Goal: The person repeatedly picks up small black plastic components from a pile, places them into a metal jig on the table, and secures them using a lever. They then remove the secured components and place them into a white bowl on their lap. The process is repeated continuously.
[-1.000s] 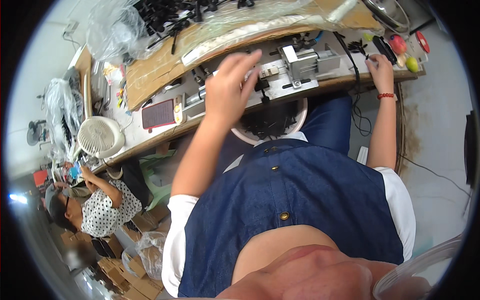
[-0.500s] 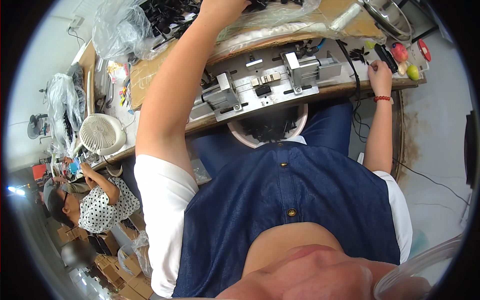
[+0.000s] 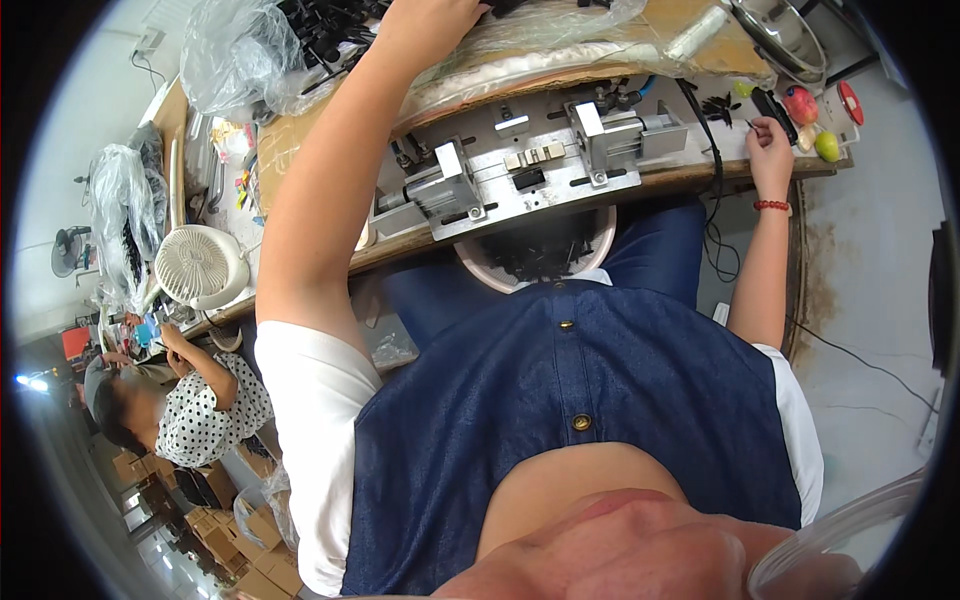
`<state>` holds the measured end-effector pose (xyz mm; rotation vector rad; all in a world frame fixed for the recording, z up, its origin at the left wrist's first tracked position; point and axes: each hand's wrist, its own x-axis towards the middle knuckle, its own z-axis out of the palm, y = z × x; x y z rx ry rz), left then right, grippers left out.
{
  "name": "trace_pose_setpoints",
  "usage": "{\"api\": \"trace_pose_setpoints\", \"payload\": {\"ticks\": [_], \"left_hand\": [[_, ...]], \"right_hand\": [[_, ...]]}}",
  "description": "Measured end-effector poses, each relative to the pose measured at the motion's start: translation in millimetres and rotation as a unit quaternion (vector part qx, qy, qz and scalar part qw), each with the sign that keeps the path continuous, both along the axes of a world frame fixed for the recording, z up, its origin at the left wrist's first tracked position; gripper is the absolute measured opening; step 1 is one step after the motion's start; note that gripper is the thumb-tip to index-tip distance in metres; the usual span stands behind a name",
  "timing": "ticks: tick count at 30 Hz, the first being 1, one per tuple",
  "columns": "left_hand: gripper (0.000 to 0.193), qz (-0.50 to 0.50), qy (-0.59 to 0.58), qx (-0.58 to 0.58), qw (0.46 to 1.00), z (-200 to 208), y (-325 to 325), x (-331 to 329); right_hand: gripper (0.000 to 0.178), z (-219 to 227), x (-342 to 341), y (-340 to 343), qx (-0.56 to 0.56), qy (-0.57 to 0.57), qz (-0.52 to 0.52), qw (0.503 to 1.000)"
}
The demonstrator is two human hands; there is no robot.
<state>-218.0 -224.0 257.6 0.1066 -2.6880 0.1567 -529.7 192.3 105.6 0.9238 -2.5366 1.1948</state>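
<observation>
My left arm stretches up to the pile of black plastic parts (image 3: 325, 35) on the far side of the bench. My left hand (image 3: 430, 25) is at those parts; its fingers are mostly cut off by the top edge, so its grip cannot be made out. At the right end of the bench, my right hand (image 3: 768, 148) is closed, its fingertips pinching a small dark piece (image 3: 751, 125). A few loose black parts (image 3: 718, 108) lie left of it. Between my arms stands a metal clamping fixture (image 3: 530, 190) with two upright blocks and a small black block near its middle.
A pale tub (image 3: 610, 240) of black pieces sits below the bench edge. Right of the fixture hangs a black cable (image 3: 713, 150). Fruit (image 3: 826, 146) and a metal bowl (image 3: 790, 40) stand far right. A white fan (image 3: 202, 267) stands left, near another person (image 3: 215, 410).
My right hand has drawn back slightly rightward and toward me, and the small dark piece now shows at its fingertips. My left arm has shifted slightly left.
</observation>
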Motion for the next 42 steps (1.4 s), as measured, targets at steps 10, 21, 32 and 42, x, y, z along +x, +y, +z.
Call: {"api": "trace_pose_setpoints", "payload": {"ticks": [10, 21, 32, 42], "left_hand": [[0.019, 0.131, 0.087, 0.155, 0.975, 22, 42, 32], [0.015, 0.162, 0.285, 0.328, 0.886, 34, 45, 83], [0.015, 0.035, 0.206, 0.760, 0.615, -39, 194, 130], [0.015, 0.026, 0.213, 0.771, 0.600, -40, 198, 142]], "right_hand": [[0.017, 75, 59, -39, -0.245, 0.014, 0.129, 0.961], [0.025, 112, 165, -112, -0.333, -0.094, 0.341, 0.874], [0.020, 125, 262, -152, -0.322, -0.403, 0.503, 0.693], [0.019, 122, 268, -150, -0.292, -0.377, 0.509, 0.717]]}}
